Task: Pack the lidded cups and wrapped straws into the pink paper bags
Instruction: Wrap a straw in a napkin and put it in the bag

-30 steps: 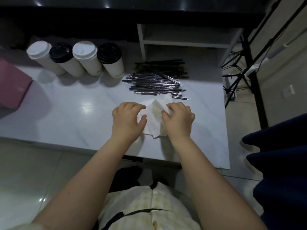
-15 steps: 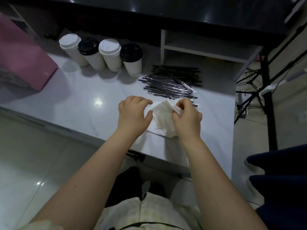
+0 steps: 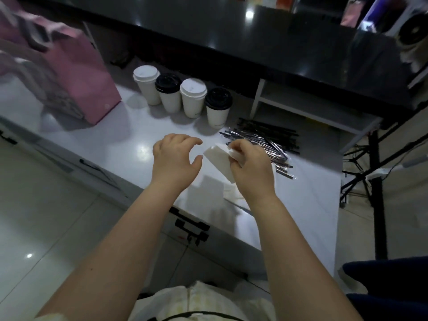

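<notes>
Head: right fingers (image 3: 239, 144) pinch napkin (image 3: 217, 159), wrapped straws (image 3: 275, 147) beyond.

A white, glossy stone-patterned tabletop (image 3: 97, 144) is recorded in the foreground. A long glossy black counter (image 3: 231, 35) is set behind it, with overhead light reflected on it. A white open shelf unit (image 3: 308, 105) is seen below the counter. Pale glossy floor tiles (image 3: 41, 216) are noted; a black metal stand (image 3: 377, 205) and a dark blue upholstered seat (image 3: 389, 286) are placed at right.

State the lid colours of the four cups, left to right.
White lid, black lid, white lid, black lid; head view.
</notes>
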`<state>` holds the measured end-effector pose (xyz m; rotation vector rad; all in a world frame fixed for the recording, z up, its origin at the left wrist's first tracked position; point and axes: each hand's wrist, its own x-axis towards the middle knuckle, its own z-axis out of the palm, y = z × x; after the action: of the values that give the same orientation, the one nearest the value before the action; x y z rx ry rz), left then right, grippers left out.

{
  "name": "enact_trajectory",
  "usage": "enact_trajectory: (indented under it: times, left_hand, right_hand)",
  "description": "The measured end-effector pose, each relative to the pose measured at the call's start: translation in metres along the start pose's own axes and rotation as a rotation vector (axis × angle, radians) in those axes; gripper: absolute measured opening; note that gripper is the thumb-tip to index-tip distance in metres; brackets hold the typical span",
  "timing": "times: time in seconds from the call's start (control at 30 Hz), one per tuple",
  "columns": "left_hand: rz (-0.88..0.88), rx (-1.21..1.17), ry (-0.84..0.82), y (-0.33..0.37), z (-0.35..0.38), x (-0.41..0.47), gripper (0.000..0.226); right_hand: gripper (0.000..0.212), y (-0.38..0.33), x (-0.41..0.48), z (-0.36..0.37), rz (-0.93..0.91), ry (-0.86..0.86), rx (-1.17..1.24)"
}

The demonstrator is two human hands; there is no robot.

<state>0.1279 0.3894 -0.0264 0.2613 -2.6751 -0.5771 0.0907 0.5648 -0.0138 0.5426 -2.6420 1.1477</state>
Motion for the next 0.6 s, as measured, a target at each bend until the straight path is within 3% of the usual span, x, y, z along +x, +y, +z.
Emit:
enact_trajectory:
  times: [0.17, 0.37, 0.6]
  left_hand:
    - [-0.090, 0.008, 0.049, -0.058, -0.036, -0.014, 0.035]
    - [-0.256, 0.061, 0.073, -0.175, -0.111, -0.045, 0.048]
    - [-0.349, 0.151, 0.045, -0.310, -0.198, -0.076, 0.049]
  right_hand:
    - [0.025, -0.047, 0.003, 0.050, -0.254, -0.095, -0.092]
    - [0.024, -0.146, 0.001, 0.154, -0.493, -0.256, -0.140]
    - [0.027, -0.267, -0.003, 0.271, -0.624, -0.376, -0.141]
